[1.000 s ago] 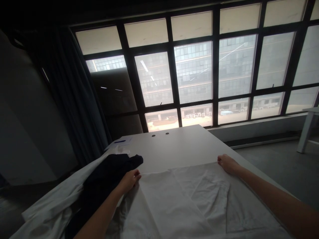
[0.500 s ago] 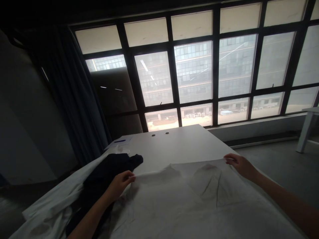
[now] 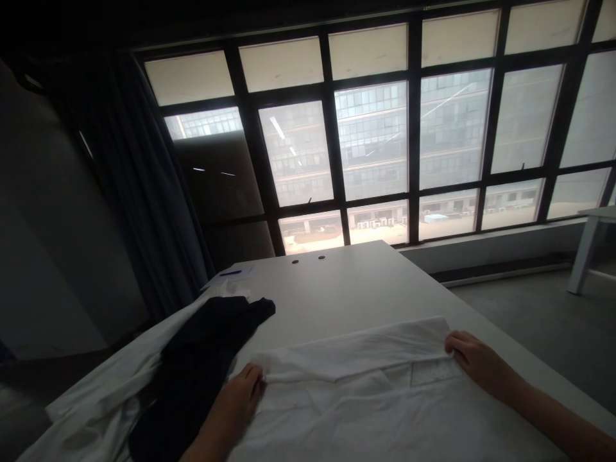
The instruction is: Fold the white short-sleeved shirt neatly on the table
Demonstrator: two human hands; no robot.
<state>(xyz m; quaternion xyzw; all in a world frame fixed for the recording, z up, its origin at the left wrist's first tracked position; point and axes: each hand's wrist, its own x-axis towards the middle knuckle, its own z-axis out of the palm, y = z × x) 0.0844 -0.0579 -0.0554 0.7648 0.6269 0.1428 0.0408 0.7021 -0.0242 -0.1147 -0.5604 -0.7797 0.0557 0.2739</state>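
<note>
A white cloth point(image 3: 366, 410) lies over the near part of the table, its far edge turned back in a long flap. My left hand point(image 3: 240, 391) pinches the cloth at the left end of the fold. At the right end, my right hand point(image 3: 474, 359) has its fingers closed on the same cloth. Between the hands the fabric is loosely creased, and a small rectangular outline shows near the right. Just left of my left hand lies a dark navy garment point(image 3: 202, 353), crumpled.
The white table point(image 3: 332, 289) reaches toward the windows, with two round holes at its far end. A pile of white fabric point(image 3: 103, 391) lies along the left side. Papers with a blue pen point(image 3: 231, 273) rest at the far left. Another white table point(image 3: 584, 250) stands at right.
Both hands have come down and nearer, still holding the cloth. The raised, stretched edge now lies lower, with a flap folded over on the table.
</note>
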